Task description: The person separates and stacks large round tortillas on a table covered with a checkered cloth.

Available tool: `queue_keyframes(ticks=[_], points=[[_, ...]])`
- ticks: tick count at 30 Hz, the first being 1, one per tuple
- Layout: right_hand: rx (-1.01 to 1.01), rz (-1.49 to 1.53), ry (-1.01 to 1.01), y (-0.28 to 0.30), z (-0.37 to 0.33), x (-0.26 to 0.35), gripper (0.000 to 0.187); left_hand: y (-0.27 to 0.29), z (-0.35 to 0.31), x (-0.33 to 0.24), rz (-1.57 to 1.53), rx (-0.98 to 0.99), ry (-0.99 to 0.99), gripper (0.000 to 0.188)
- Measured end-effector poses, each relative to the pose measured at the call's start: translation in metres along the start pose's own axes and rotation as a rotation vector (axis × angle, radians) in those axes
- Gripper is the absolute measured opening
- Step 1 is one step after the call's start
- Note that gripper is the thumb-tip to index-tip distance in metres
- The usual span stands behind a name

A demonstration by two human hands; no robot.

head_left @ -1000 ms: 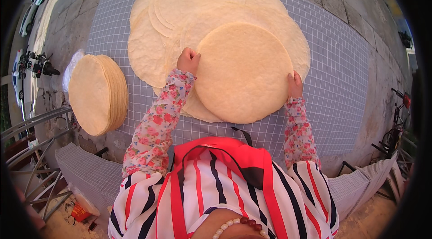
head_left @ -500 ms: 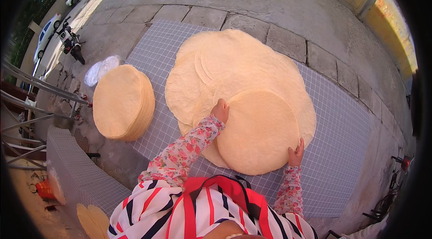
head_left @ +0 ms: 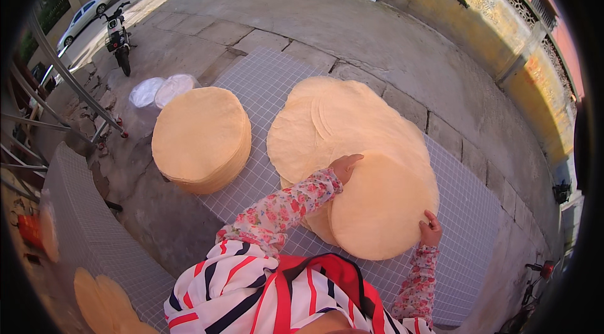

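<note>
A round, thin tan flatbread [head_left: 376,214] lies nearest me, on top of a wide spread of overlapping flatbreads [head_left: 358,107]. My left hand [head_left: 346,167] is closed at its upper left edge, with the fingertips pressed together on the rim. At its right edge my right hand [head_left: 431,230] grips the rim between thumb and fingers. Both forearms wear floral sleeves. To the left stands a thick, neat stack of round flatbreads [head_left: 200,136], apart from both hands.
The spread and stack rest on a grey gridded tabletop [head_left: 465,233]. Clear plastic-wrapped packs [head_left: 162,90] lie behind the stack. At lower left, another gridded surface [head_left: 94,208] has more flatbreads [head_left: 104,299] beside it. A metal frame [head_left: 69,89] and a parked motorbike [head_left: 118,41] stand beyond.
The view has tilted up and shifted, showing more of the wall and yard. Both hands stay at the top flatbread's edges; the left hand's fingers now point more to the right.
</note>
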State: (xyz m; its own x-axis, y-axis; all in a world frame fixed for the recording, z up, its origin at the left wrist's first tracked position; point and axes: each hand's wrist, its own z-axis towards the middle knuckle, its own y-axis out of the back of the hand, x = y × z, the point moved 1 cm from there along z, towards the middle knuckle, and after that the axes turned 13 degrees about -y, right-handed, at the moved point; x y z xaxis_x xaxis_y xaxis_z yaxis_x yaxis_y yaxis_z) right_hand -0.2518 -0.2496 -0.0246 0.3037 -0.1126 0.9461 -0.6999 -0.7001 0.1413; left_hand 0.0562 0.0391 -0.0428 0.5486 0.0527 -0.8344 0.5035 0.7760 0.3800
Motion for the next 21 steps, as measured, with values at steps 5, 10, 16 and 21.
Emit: queue_keyframes(ticks=[5,10,16,21], points=[[0.144,0.052,-0.022,-0.085,-0.025,0.124,0.043,0.126,0.006,-0.033,-0.132,-0.153,-0.032,0.024],[0.402,0.116,0.054,-0.238,-0.016,0.192,0.043,0.310,-0.016,-0.064,-0.029,-0.295,0.039,0.013],[0.720,0.222,0.096,-0.451,-0.031,0.281,0.041,0.530,-0.066,-0.135,0.167,-0.471,0.114,0.018],[0.969,0.245,0.031,-0.558,-0.022,0.270,0.040,0.598,-0.128,-0.116,0.168,-0.636,0.035,0.016]])
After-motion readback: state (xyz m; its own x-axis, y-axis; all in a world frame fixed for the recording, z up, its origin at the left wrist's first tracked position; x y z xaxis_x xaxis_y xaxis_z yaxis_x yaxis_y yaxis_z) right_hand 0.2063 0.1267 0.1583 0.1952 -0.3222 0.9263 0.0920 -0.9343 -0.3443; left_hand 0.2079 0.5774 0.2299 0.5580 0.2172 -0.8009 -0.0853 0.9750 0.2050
